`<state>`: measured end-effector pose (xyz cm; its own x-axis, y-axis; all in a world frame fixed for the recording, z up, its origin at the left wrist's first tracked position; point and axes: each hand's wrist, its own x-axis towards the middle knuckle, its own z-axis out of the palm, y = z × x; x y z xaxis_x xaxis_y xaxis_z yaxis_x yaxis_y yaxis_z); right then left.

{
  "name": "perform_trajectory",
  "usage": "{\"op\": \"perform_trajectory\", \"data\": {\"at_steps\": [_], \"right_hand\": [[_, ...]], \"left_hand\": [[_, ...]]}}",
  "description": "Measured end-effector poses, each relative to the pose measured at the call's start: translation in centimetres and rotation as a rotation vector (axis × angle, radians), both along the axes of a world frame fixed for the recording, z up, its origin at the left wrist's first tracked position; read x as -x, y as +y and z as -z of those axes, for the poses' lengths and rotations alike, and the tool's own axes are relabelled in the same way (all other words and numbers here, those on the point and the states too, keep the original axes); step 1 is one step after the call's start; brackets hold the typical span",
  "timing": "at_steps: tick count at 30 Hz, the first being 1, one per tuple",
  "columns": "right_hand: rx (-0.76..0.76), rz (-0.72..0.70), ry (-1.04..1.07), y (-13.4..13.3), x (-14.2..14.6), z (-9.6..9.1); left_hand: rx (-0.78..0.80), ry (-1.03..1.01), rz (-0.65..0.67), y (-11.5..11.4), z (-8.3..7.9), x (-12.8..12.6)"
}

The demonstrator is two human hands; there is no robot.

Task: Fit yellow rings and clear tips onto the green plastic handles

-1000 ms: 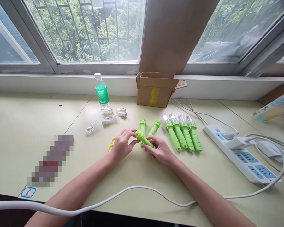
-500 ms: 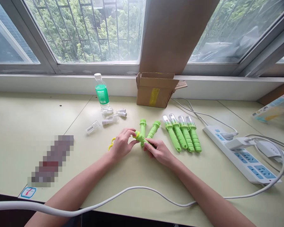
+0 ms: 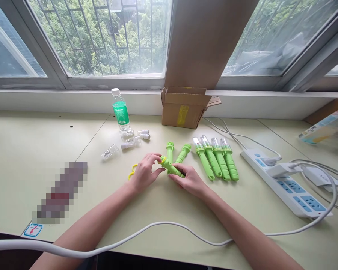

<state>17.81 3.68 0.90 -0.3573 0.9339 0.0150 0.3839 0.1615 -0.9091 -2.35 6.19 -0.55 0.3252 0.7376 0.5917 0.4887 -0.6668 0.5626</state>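
My right hand [image 3: 190, 180] is closed around a green ribbed handle [image 3: 175, 170], which lies slantwise in front of me. At the handle's threaded end sits a yellow ring [image 3: 163, 160], pinched between the fingertips and thumb of my left hand [image 3: 145, 172]. Just behind lie two more green handles, one pointing straight away [image 3: 170, 150] and one leaning right [image 3: 183, 153]; their lower ends are partly hidden. Loose yellow rings [image 3: 134, 167] peek out left of my left hand.
Several green light sticks with clear caps [image 3: 205, 164] lie in a row at right. Clear caps [image 3: 110, 151] and white-based inserts [image 3: 127, 145] lie near a water bottle [image 3: 121, 111]. A cardboard box [image 3: 171, 110], power strip [image 3: 287, 187] and white cable [image 3: 169, 224] are around.
The fingers of my right hand have shifted on the green handle, so more of its lower end shows. My left hand stays at the yellow ring.
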Motion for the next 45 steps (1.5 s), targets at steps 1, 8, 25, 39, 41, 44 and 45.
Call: {"op": "perform_trajectory", "data": {"at_steps": [1, 8, 25, 39, 41, 44, 45], "right_hand": [[0.010, 0.010, 0.011, -0.02, 0.02, 0.07], [0.047, 0.036, 0.059, -0.09, 0.09, 0.34], [0.080, 0.026, 0.081, 0.00, -0.06, 0.24], [0.075, -0.018, 0.067, -0.07, 0.04, -0.12], [0.078, -0.018, 0.061, -0.07, 0.02, -0.10], [0.079, -0.018, 0.057, -0.07, 0.01, -0.09], [0.078, -0.019, 0.058, -0.08, 0.01, -0.09]], "left_hand": [[0.005, 0.004, 0.004, 0.02, -0.01, 0.03], [-0.054, 0.042, -0.012, -0.09, -0.24, 0.14], [-0.071, 0.038, -0.038, -0.29, -0.41, 0.14], [0.014, 0.005, -0.012, -0.09, -0.04, 0.08], [0.022, 0.003, -0.006, 0.04, 0.02, 0.15], [0.003, 0.018, -0.002, 0.13, -0.03, 0.23], [-0.006, 0.026, -0.002, 0.13, -0.07, 0.24]]}}
